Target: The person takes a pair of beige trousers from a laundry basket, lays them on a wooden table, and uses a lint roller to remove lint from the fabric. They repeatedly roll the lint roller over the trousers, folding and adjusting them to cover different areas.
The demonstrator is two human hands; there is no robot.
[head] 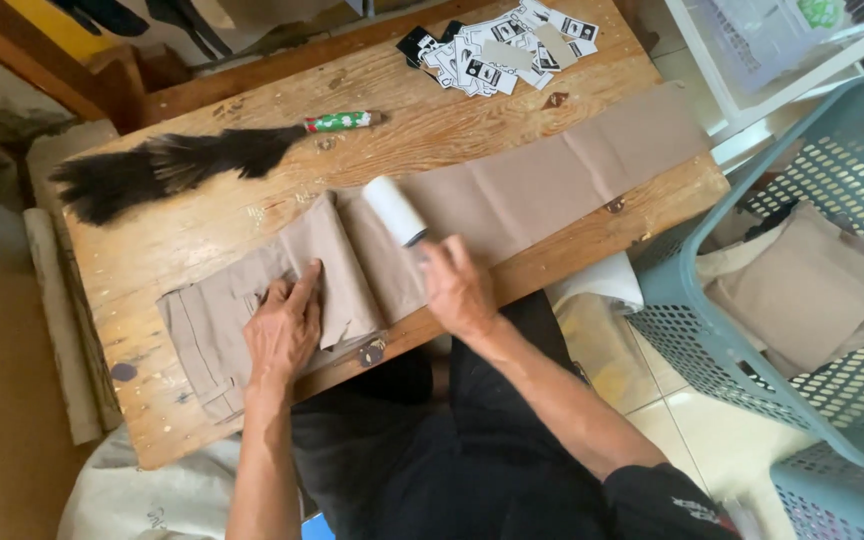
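A pair of beige trousers is laid flat along the wooden table, waistband towards the left, legs stretched out to the right. The left hand is spread open and pressed palm-down on the upper part of the cloth, near the folded-over fly. The right hand is closed around the handle of a white lint roller, whose drum rests on the fabric just beside the crotch seam. For the rolling to be done well, the cloth is best kept taut under the flat hand so that no crease is dragged along, and the drum is best kept level and run in straight, overlapping strokes along the leg. A black feather duster lies beyond the trousers, paper tags are piled at the far edge, and folded beige garments sit in a teal laundry basket well apart on the right
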